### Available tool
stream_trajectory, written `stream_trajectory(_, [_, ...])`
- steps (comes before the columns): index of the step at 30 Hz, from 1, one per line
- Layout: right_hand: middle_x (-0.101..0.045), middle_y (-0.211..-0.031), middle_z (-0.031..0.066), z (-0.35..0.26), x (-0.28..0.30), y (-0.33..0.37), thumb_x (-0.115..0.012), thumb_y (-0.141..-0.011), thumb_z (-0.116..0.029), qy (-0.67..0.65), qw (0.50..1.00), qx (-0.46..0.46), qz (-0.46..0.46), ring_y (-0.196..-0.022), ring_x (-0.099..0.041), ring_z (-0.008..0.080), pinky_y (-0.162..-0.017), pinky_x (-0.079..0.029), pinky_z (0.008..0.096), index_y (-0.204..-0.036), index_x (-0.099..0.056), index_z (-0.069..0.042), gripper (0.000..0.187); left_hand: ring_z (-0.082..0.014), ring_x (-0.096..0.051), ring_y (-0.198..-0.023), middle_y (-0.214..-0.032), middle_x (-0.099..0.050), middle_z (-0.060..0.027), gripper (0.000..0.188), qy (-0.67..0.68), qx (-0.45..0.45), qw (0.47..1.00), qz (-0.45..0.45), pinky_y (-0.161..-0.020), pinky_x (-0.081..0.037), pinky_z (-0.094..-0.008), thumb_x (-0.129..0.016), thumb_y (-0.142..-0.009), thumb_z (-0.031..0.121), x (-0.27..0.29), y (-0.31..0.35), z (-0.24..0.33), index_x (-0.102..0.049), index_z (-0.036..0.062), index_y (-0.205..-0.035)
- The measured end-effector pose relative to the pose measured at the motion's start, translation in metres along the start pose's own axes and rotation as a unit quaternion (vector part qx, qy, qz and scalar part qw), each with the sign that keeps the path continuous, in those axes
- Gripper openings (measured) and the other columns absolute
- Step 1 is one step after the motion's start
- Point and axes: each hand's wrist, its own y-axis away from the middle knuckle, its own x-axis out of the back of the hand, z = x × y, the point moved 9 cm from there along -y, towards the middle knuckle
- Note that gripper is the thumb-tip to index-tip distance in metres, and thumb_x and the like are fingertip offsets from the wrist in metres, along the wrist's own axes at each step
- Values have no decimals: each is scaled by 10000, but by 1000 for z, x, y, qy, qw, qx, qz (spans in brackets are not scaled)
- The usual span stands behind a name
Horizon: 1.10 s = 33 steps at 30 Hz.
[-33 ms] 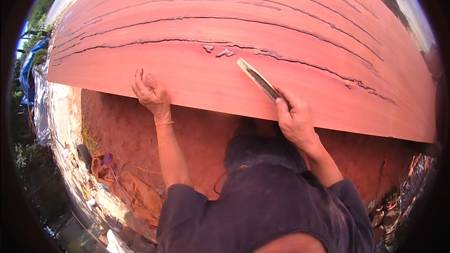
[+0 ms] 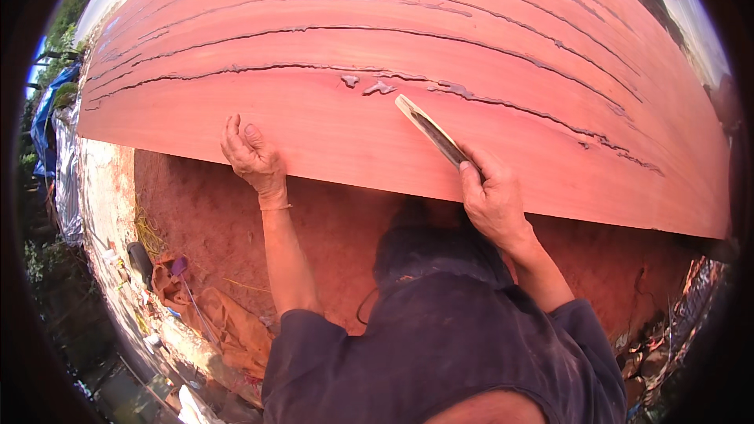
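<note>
A smooth, reddish panel (image 2: 338, 133) filled the far side, streaked with dark, ragged lines (image 2: 452, 89). At its near edge, the right hand (image 2: 496, 202) was closed; the left hand (image 2: 257, 160), to the left, was half open, visibly holding nothing. The right gripped a slim pale stick (image 2: 430, 128), dark-centred, slanting far-left.
</note>
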Motion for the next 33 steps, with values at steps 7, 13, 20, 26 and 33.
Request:
stream_trajectory(7, [-699, -961, 200, -11, -19, -17, -564, -937, 22, 60, 998, 23, 21, -835, -689, 286, -751, -528, 352, -1229, -681, 28, 315, -349, -587, -1208, -1297, -636, -198, 407, -3, 8, 999, -45, -997, -505, -423, -491, -1091, 294, -3, -3, -4, -639, -43, -1264])
stream_trajectory(13, [-684, -895, 197, -21, -7, -40, -575, -923, 10, 110, 991, 56, 42, -805, -674, 318, -739, -518, 390, -1193, -702, 13, 298, -353, -580, -1218, -1307, -629, -200, 433, 14, 20, 998, -52, -993, -508, -427, -489, -1091, 320, -5, -2, -6, -638, -47, -1266])
stream_trajectory(20, [-656, -848, 207, -20, -14, -59, -579, -903, 12, 156, 986, 59, 11, -781, -646, 354, -716, -497, 420, -1155, -701, 10, 280, -358, -569, -1242, -1314, -616, -212, 457, 19, 14, 998, -52, -999, -511, -428, -495, -1090, 341, -4, -1, -5, -640, -57, -1260])
stream_trajectory(26, [-654, -842, 203, -19, -16, -55, -579, -894, 20, 169, 982, 83, 24, -764, -642, 362, -695, -496, 420, -1144, -697, 10, 276, -367, -566, -1248, -1318, -604, -235, 461, 26, 25, 998, -59, -1010, -504, -433, -501, -1088, 342, -5, -2, -7, -641, -64, -1256])
stream_trajectory(33, [-631, -799, 194, -18, -19, -54, -587, -889, 16, 165, 982, 87, 35, -723, -625, 360, -666, -487, 432, -1135, -705, -4, 273, -367, -570, -1242, -1324, -608, -225, 464, 39, 22, 997, -61, -1018, -493, -438, -519, -1080, 347, -5, -2, -6, -640, -62, -1261])
